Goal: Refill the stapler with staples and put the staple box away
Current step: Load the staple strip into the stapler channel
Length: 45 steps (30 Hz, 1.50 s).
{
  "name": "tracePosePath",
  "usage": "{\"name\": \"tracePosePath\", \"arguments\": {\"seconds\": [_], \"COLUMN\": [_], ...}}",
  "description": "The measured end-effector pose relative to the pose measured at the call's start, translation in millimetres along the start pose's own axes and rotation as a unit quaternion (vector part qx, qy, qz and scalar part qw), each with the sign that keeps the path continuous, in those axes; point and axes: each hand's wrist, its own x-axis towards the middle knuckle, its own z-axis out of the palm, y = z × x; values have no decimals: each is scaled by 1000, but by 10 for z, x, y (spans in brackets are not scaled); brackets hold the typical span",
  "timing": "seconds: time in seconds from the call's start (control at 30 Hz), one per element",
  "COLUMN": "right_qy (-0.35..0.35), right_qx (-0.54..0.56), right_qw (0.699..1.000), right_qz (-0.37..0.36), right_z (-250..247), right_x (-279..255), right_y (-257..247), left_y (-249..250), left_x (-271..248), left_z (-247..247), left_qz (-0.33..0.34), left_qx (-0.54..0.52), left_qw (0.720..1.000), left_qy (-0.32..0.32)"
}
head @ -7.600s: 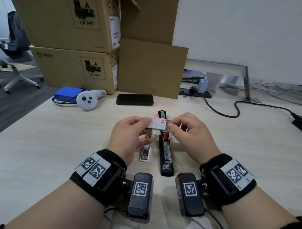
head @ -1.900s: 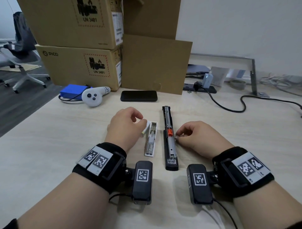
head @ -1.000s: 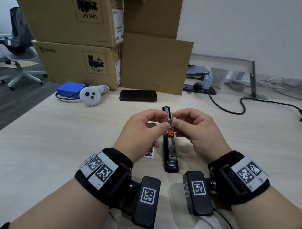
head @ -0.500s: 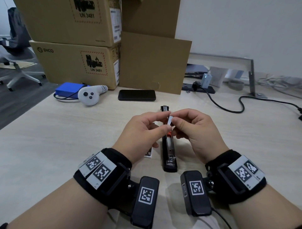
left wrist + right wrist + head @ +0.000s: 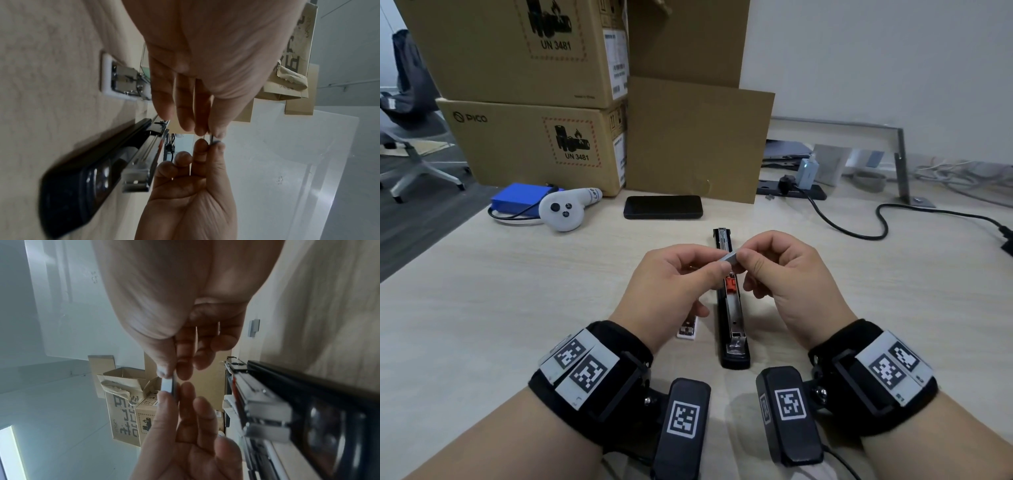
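The left hand point(image 5: 671, 281) pinches one end of a small grey strip of metal staples point(image 5: 729, 257) between thumb and fingers point(image 5: 200, 128). The right hand point(image 5: 787, 281) pinches the other end the same way. The strip hangs in the air between both sets of fingers, just above the long black stapler point(image 5: 731, 308) that lies flipped open on the pale wooden tabletop point(image 5: 482, 308).

Below the left fingers lies the little white staple box point(image 5: 688, 330), open, with shiny staples inside.

The strip is probably very light and stiff, but it could snap into bits if bent. It looks best to hold it softly by its two ends and keep it straight.

The head view shows the stapler's orange pusher point(image 5: 730, 284) under the fingers. The left wrist view shows inside the box point(image 5: 121, 78). The right wrist view shows the strip's flat grey side point(image 5: 167, 384), which is clearest there.
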Motion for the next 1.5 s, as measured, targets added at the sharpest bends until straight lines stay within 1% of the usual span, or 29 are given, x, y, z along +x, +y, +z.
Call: {"name": "tracePosePath", "arguments": {"seconds": [0.27, 0.33, 0.43, 0.63, 0.9, 1.1, 1.5], "right_qy": [25, 25, 11, -39, -65, -64, -78], "right_qx": [2, -21, -83, -153, -202, -190, -196], "right_qw": [1000, 999, 996, 987, 977, 980, 977], "right_qz": [11, 1, -6, 9, 4, -16, -17], "right_z": [-40, -58, -77, -88, -92, -73, -77], "right_x": [19, 22, 36, 45, 61, 56, 56], "right_y": [7, -1, 21, 91, 124, 116, 133], "left_y": [-3, -10, -17, -21, -29, -28, -18], "left_x": [37, 40, 44, 54, 60, 67, 57], "left_z": [-43, -46, -44, -45, -50, -45, -44], "left_qz": [-29, -36, -44, -46, -41, -40, -38], "left_qx": [-12, -12, -9, -7, 12, 20, 21], "left_qw": [996, 995, 994, 993, 992, 992, 992], "left_qy": [82, 90, 99, 111, 116, 117, 118]}}
